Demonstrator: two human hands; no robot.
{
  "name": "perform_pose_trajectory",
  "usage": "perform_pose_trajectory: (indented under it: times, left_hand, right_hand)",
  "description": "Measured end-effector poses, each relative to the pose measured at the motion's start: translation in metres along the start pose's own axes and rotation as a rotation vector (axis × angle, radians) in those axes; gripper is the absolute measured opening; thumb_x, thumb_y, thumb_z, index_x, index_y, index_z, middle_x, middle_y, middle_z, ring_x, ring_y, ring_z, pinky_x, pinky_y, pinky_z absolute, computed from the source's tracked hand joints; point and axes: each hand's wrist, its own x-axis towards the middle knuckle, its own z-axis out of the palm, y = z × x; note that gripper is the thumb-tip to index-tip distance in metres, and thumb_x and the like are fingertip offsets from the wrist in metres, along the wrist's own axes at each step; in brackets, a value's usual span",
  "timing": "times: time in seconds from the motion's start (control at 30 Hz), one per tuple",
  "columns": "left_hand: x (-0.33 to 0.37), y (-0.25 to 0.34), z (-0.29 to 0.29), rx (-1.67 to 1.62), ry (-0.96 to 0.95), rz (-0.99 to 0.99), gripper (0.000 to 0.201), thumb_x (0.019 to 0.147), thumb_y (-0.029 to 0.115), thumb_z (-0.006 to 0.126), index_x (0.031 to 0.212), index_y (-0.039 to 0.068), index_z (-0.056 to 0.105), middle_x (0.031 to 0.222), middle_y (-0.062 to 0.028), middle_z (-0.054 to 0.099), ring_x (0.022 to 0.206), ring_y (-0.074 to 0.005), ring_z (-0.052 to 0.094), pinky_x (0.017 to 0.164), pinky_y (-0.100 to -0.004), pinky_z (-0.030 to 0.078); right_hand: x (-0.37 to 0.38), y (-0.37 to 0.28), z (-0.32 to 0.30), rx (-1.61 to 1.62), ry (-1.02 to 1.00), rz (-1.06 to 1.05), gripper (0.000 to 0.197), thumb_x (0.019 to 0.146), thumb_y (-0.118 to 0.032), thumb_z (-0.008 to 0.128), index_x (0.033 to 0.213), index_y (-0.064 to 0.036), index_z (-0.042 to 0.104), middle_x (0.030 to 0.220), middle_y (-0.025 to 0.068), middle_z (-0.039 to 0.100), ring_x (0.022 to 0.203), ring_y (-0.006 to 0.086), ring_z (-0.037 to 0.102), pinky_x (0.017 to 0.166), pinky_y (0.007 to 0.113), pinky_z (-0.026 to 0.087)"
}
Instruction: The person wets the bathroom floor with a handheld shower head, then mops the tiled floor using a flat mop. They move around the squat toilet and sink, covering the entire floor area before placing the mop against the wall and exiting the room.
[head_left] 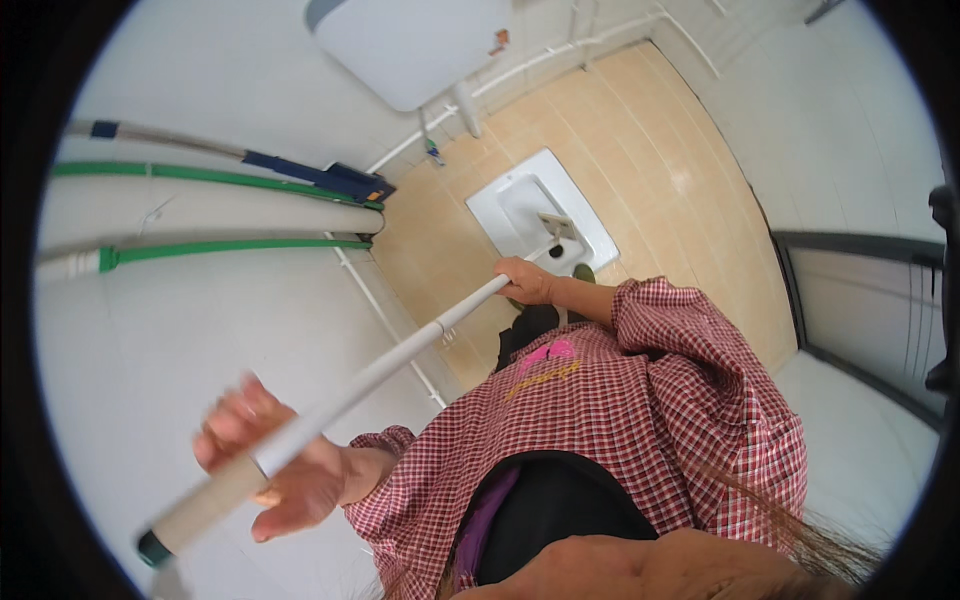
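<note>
A long white pole (pixel 385 365) with a beige grip and a dark green end cap slants from the lower left toward the floor. Its far end has a small flat pale head (pixel 556 224), which is inside the white squat toilet (pixel 595 240). Lower down the pole, my right hand (pixel 528 280) is closed around it. My left hand (pixel 285 455) is by the beige grip, palm toward the pole, fingers spread and slightly blurred; it may be touching the pole but does not wrap it.
Against the left wall lean a blue and silver pole (pixel 250 158), a wide white pipe (pixel 220 205) and a green-handled pole (pixel 230 245). A white cistern (pixel 410 45) hangs above the toilet. Beige tiles (pixel 660 150) cover the floor. On the right stands a dark-framed door (pixel 860 290).
</note>
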Motion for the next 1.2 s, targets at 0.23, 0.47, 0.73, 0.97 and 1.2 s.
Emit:
perform_pose_trajectory:
  times: [0.23,0.47,0.73,0.97,1.2]
  left_hand:
    - [-0.029,0.047,-0.043,0.127,-0.055,-0.344,0.049,0.088,0.023,0.058,0.126,-0.003,0.040,0.119,-0.0169,0.051,0.104,-0.0278,0.054,0.087,-0.0429,0.046]
    - [-0.140,0.116,-0.085,0.111,0.263,-0.553,0.018,0.090,0.011,0.054,0.102,-0.003,0.054,0.079,-0.0133,0.060,0.067,-0.0221,0.059,0.061,-0.0338,0.052]
    - [-0.127,0.095,-0.123,0.055,0.442,-0.507,0.011,0.090,0.004,0.050,0.093,-0.004,0.055,0.072,-0.0121,0.060,0.059,-0.0184,0.058,0.056,-0.0299,0.051]
    - [-0.053,0.075,-0.172,0.052,0.477,-0.464,0.011,0.090,0.004,0.049,0.091,-0.004,0.055,0.071,-0.0107,0.059,0.058,-0.0171,0.057,0.054,-0.0292,0.050]
    - [-0.059,0.188,-0.228,0.010,0.479,-0.472,0.011,0.090,0.005,0.048,0.090,-0.004,0.054,0.070,-0.0111,0.058,0.056,-0.0169,0.056,0.054,-0.0293,0.050]
  right_hand:
    - [0.055,-0.104,-0.002,0.084,0.151,0.055,0.040,0.092,-0.040,0.048,0.078,-0.0029,0.052,0.071,0.0134,0.055,0.067,0.0278,0.053,0.063,0.038,0.043]
    - [0.120,-0.212,-0.033,0.234,0.159,0.028,0.054,0.095,-0.049,0.036,0.070,-0.0040,0.051,0.057,0.0067,0.048,0.053,0.0208,0.050,0.057,0.035,0.044]
    - [0.259,-0.317,-0.083,-0.045,0.354,-0.114,0.069,0.092,-0.059,0.029,0.059,-0.0027,0.052,0.056,0.0120,0.053,0.057,0.0256,0.056,0.059,0.038,0.045]
    - [0.369,-0.366,-0.082,0.003,0.415,-0.092,0.070,0.090,-0.063,0.029,0.060,-0.0037,0.048,0.055,0.0077,0.047,0.051,0.0200,0.046,0.051,0.036,0.041]
    - [0.335,-0.482,0.002,0.148,0.339,0.007,0.065,0.090,-0.064,0.032,0.059,-0.0076,0.042,0.054,0.0012,0.040,0.043,0.0131,0.037,0.039,0.031,0.036]
